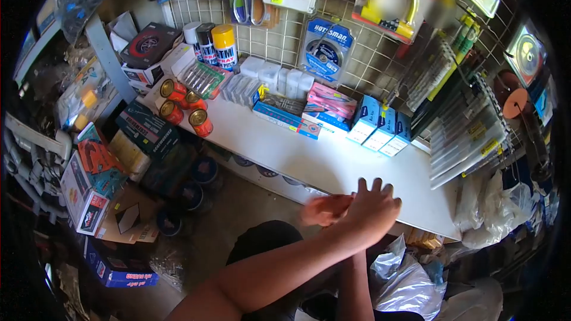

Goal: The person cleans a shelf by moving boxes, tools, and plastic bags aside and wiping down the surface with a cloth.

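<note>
My forearms cross near the front edge of the white shelf (262, 145). My left hand (375, 207) reaches over to the right, its fingers stretched out and apart above the shelf's edge, and no object shows in it. Under and behind that wrist, my right hand (326, 210) points to the left. It is smeared by motion, so its finger position and anything in it cannot be made out. Nearest on the shelf are blue-and-white boxes (380, 128). Farther left stand small red cans (201, 122) with gold lids.
Spray cans (225, 47), a pink-and-blue box (328, 107) and a flat blue box (285, 120) line the shelf's back. Packaged tools, including a yellow-framed one (389, 3), hang on the wire grid. Cartons (89, 190) crowd the left; plastic bags (410, 285) lie at lower right.
</note>
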### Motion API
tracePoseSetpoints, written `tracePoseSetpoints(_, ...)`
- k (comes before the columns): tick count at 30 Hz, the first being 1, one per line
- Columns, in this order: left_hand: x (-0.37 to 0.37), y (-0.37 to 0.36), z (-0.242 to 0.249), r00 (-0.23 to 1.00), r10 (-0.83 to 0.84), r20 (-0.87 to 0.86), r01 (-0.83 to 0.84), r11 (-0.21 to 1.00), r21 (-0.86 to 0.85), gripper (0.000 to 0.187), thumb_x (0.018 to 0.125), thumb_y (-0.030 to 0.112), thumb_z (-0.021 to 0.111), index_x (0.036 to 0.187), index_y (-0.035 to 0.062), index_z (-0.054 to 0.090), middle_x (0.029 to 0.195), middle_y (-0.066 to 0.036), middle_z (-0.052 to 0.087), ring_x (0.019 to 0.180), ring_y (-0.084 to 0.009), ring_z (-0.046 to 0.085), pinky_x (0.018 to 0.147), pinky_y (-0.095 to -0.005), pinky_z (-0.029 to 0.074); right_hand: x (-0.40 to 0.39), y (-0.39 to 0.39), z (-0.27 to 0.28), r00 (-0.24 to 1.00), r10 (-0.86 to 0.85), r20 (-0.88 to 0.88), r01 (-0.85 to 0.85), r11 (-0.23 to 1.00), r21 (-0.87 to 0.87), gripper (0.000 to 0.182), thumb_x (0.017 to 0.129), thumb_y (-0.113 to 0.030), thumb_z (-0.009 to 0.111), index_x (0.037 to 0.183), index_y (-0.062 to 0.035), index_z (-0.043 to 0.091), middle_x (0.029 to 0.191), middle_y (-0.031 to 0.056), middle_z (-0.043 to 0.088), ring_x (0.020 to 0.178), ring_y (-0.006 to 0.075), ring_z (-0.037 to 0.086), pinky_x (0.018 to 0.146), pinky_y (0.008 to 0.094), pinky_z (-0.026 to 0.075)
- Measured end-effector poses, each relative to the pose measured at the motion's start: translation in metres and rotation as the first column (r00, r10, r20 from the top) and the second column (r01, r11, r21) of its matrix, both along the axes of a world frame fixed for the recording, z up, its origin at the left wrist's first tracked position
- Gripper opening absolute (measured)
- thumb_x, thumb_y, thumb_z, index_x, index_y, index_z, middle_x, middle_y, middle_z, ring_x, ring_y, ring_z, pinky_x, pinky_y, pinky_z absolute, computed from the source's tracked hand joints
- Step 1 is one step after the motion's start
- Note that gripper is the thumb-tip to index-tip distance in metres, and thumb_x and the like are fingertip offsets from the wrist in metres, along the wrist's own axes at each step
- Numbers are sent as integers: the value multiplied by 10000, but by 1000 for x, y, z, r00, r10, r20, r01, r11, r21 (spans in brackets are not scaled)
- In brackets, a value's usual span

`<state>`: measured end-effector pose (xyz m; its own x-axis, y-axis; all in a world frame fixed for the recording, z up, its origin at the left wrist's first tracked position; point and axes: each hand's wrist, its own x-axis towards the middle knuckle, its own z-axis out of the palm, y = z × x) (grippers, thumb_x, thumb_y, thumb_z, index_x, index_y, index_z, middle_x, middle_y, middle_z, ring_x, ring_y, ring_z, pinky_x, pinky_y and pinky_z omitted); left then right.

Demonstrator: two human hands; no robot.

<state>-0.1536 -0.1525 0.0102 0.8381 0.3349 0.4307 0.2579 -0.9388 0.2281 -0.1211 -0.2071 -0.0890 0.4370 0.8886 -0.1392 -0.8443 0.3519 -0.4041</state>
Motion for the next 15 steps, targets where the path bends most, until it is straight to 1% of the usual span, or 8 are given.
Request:
tracePoseSetpoints(2, 2, 7, -10, 999, 44, -23, -45, 998, -35, 255, 811, 319, 673, 939, 97, 667, 979, -90, 600, 943, -269, 586, 773, -476, 453, 4, -7, 0, 986, -9, -167, 24, 996, 88, 386, 996, -295, 477, 1292, -59, 549, 1256, 131, 599, 1128, 273, 593, 955, 397, 499)
tracePoseSetpoints(4, 6, 21, -23, 996, 49, -70, -59, 986, -157, 384, 880, 470, 603, 936, 97, 669, 951, -94, 608, 901, -288, 608, 715, -474, 486, 20, -14, -2, 985, -79, -154, 84, 996, 24, 404, 1001, -376, 473, 1270, -84, 552, 1278, 100, 586, 1154, 261, 572, 977, 422, 485)
tracePoseSetpoints(6, 22, 28, -26, 997, 50, -64, -69, 935, -349, 449, 896, 504, 559, 900, 68, 672, 868, -125, 631, 799, -340, 646, 673, -498, 511, 17, -17, 20, 983, -84, -163, 116, 974, 196, 381, 998, -376, 475, 1227, -85, 566, 1248, 96, 597, 1138, 255, 578, 977, 404, 486)
tracePoseSetpoints(8, 37, 21, -28, 1000, -14, -27, -6, 769, -639, 487, 914, 506, 529, 844, 43, 667, 801, -158, 658, 729, -378, 662, 674, -494, 527, 24, -22, 16, 979, -204, -22, 204, 953, 223, 375, 1006, -378, 457, 1225, -91, 556, 1210, 85, 602, 1150, 242, 566, 988, 406, 474)
tracePoseSetpoints(10, 40, 5, -27, 989, -79, 124, 135, 822, -553, 475, 968, 446, 489, 795, 23, 617, 756, -155, 673, 706, -345, 678, 641, -478, 521, 11, -22, 48, 956, -284, 73, 274, 954, 123, 307, 1016, -322, 447, 1196, -95, 546, 1133, 80, 596, 1066, 203, 578, 923, 359, 479)
tracePoseSetpoints(11, 41, -3, -35, 991, -73, 109, 131, 610, -781, 472, 983, 446, 467, 822, 18, 584, 749, -138, 643, 719, -301, 665, 652, -435, 513, 13, -26, 43, 955, -290, 68, 280, 952, 124, 307, 1016, -322, 447, 1196, -95, 546, 1133, 80, 596, 1066, 203, 578, 923, 359, 479)
tracePoseSetpoints(12, 41, -10, -32, 991, -78, 105, 130, 480, -868, 471, 990, 446, 455, 836, 15, 567, 746, -129, 628, 726, -279, 659, 658, -414, 509, 17, -27, 37, 856, -454, 248, 457, 888, 47, 234, 1028, -251, 423, 1118, -73, 545, 1042, 57, 573, 968, 164, 558, 850, 318, 456)
tracePoseSetpoints(15, 43, -31, -28, 958, 62, 281, 277, 63, -959, 374, 992, 336, 430, 883, 11, 580, 831, -143, 636, 777, -248, 638, 731, -366, 492, 29, -31, 31, 543, -563, 622, 735, 677, -29, 164, 1032, -153, 423, 1006, -51, 549, 921, 26, 551, 849, 119, 537, 777, 265, 430)
